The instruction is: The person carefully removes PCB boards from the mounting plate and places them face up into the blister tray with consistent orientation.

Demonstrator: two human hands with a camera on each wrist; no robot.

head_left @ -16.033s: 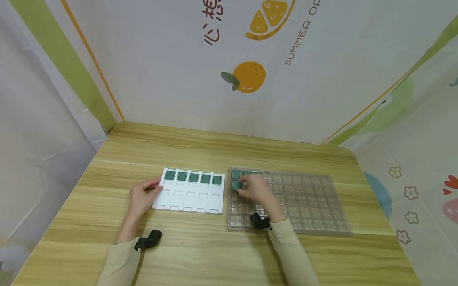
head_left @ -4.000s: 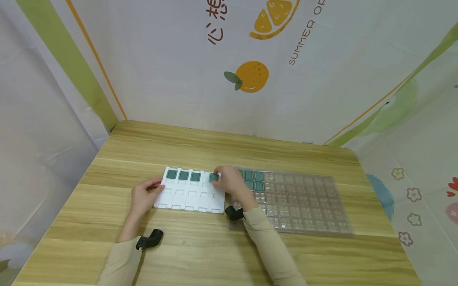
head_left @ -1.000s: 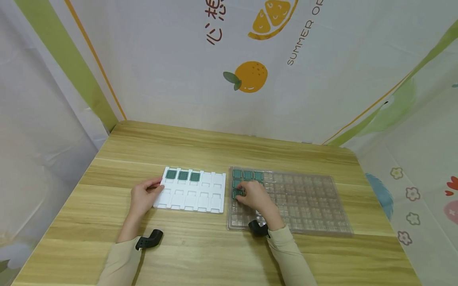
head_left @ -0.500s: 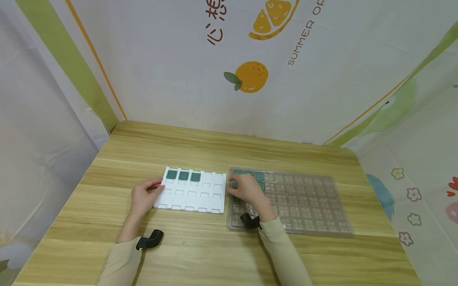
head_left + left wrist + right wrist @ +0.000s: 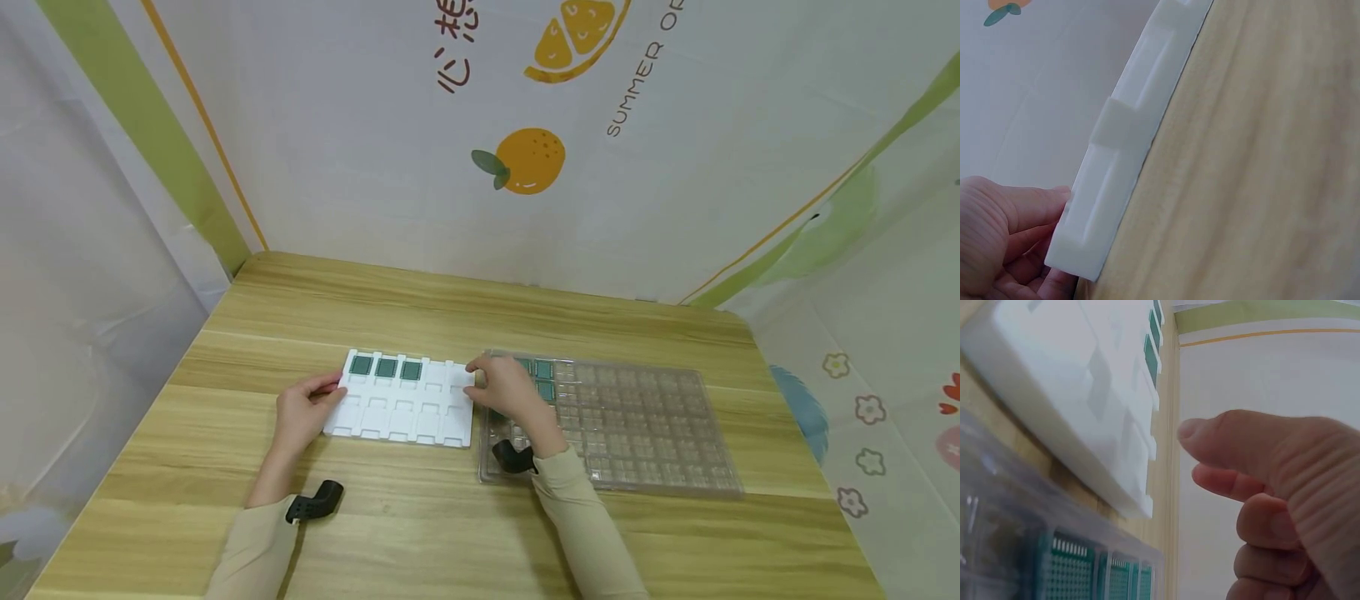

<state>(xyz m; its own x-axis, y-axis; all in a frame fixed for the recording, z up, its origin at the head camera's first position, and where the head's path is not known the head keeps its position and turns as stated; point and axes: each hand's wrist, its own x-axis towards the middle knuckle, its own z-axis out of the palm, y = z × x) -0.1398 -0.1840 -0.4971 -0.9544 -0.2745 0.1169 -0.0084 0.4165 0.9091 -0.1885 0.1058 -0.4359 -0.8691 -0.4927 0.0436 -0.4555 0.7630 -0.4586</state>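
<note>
My left hand [image 5: 300, 412] pinches the left edge of a white plastic tray [image 5: 397, 417], thumb on top, as the left wrist view also shows on the tray [image 5: 1132, 128]. Three square green circuit boards [image 5: 386, 368] lie in the tray's far row; its other pockets hold nothing. Over the gap between the two trays, my right hand [image 5: 513, 392] holds nothing, its thumb and index finger apart at the white tray's right edge. Beneath it a clear plastic tray [image 5: 637, 429] carries several green boards [image 5: 543, 390] in its left columns, partly hidden by the hand.
Both trays lie side by side on a wood-grain table [image 5: 420, 517]. A printed curtain [image 5: 375, 167] hangs behind the table and along its sides. Each wrist carries a black camera mount [image 5: 318, 502].
Several boards have gone from the white tray to the clear one since the earliest frame. In the last second my right hand left a board there and moved left. The left hand stays put.
</note>
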